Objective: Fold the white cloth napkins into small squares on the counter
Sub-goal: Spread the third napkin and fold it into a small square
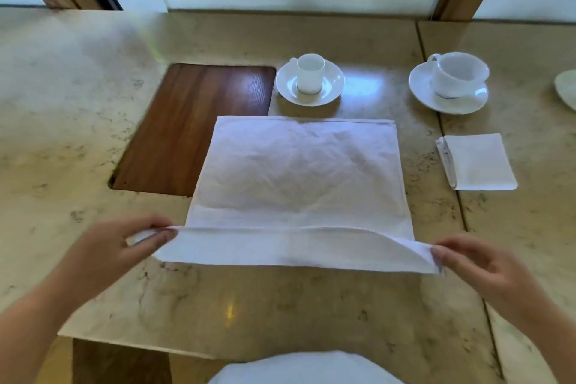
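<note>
A large white cloth napkin [299, 171] lies spread on the beige stone counter [78, 109], its left part over a wooden inlay. Its near edge is lifted off the counter and turned toward the far side. My left hand [124, 246] pinches the near left corner. My right hand [480, 271] pinches the near right corner. A second napkin [477, 162], folded into a small square, rests on the counter to the right of the big one.
A small white cup on a saucer [310, 81] stands just beyond the napkin's far edge. A larger cup and saucer [448, 84] sit at the back right, another white dish [567, 87] at the right edge. A dark wooden panel [193, 121] is set into the counter. White cloth [305, 368] shows at the bottom.
</note>
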